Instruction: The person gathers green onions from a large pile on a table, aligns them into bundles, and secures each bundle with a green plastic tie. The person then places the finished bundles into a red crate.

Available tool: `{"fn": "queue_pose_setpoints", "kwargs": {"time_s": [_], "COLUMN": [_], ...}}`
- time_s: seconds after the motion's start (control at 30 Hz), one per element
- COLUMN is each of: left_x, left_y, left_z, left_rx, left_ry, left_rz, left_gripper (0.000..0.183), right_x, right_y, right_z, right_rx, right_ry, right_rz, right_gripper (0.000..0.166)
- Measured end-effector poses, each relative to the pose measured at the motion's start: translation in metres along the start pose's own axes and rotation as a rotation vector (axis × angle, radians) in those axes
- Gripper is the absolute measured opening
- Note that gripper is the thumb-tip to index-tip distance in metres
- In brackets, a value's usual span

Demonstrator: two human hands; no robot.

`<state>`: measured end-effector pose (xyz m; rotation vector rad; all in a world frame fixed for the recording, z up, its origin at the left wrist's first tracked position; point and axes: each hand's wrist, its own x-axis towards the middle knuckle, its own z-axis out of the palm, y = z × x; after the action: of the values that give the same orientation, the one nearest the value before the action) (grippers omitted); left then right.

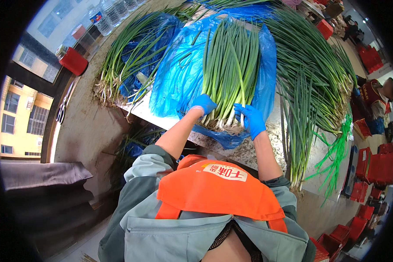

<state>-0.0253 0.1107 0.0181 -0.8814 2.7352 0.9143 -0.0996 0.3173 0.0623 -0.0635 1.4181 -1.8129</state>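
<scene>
A thick bundle of green onions (231, 62) lies before me on a blue plastic sheet (178, 78), its roots towards me. My left hand (204, 104), in a blue glove, has its fingers curled at the left side of the bundle, just above the roots; its fingertips are partly hidden. Also gloved in blue, my right hand (252, 119) pinches the white lower stem of a single green onion (241, 82) at the bundle's right side. That stalk lies on top of the others, slanting across their leaves. Below the roots, the sheet's near edge sags over the table (213, 141).
More green onions are piled at the left (131, 55) and right (309, 62). A smaller bunch (301, 131) lies near green plastic strips (335, 157). Scissors (63, 106), a red flask (72, 61) and water bottles (100, 20) line the window ledge. Another person (373, 95) is at far right.
</scene>
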Motion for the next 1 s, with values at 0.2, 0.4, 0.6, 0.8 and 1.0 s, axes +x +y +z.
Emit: {"fn": "queue_pose_setpoints", "kwargs": {"time_s": [0.2,0.4,0.6,0.8,1.0], "left_x": [-0.035,-0.017,-0.042,-0.056,-0.074], "left_y": [0.036,0.006,0.029,0.047,0.072], "left_z": [-0.061,-0.001,-0.011,-0.009,-0.006], "left_rx": [-0.747,-1.262,-1.38,-1.134,-0.751], "left_ry": [-0.215,-0.456,-0.477,-0.325,-0.065], "left_rz": [0.019,-0.065,-0.104,0.016,0.146], "left_gripper": [0.034,0.02,0.021,0.023,0.043], "right_x": [-0.014,-0.015,-0.008,-0.015,0.011], "right_y": [-0.002,-0.007,0.001,0.001,0.023], "right_z": [-0.035,-0.034,-0.038,0.006,-0.021], "right_rx": [0.366,0.35,0.273,0.066,0.041], "right_ry": [-0.261,-0.228,-0.242,-0.066,-0.039], "right_rz": [0.035,0.093,0.092,0.107,-0.059], "right_gripper": [0.051,0.049,0.045,0.029,0.031]}}
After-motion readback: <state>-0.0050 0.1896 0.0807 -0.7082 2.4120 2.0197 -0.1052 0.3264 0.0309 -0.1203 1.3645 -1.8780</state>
